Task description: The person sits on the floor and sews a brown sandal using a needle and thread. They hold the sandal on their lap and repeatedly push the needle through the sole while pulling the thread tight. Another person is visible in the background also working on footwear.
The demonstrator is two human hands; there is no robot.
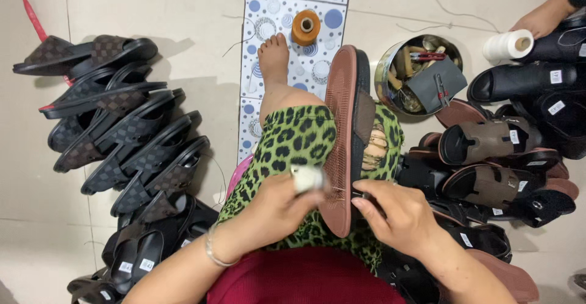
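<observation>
A brown-soled sandal (343, 127) stands on edge between my knees, sole facing left. My left hand (278, 209) is closed, with a white wrap on one finger, pressing against the sole's near end. My right hand (397, 215) pinches a thin needle-like tool at the sandal's near edge. I wear green leopard-print trousers (293, 145), and my bare foot (274, 57) rests on a dotted mat (268, 11).
A row of dark checkered sandals (122, 133) lies at left. A pile of brown and black sandals (494, 157) lies at right. A round metal tin (418, 75) holds tools. An orange thread spool (306, 27) and a white spool (508, 45) sit nearby. Another person's hand (543, 17) shows top right.
</observation>
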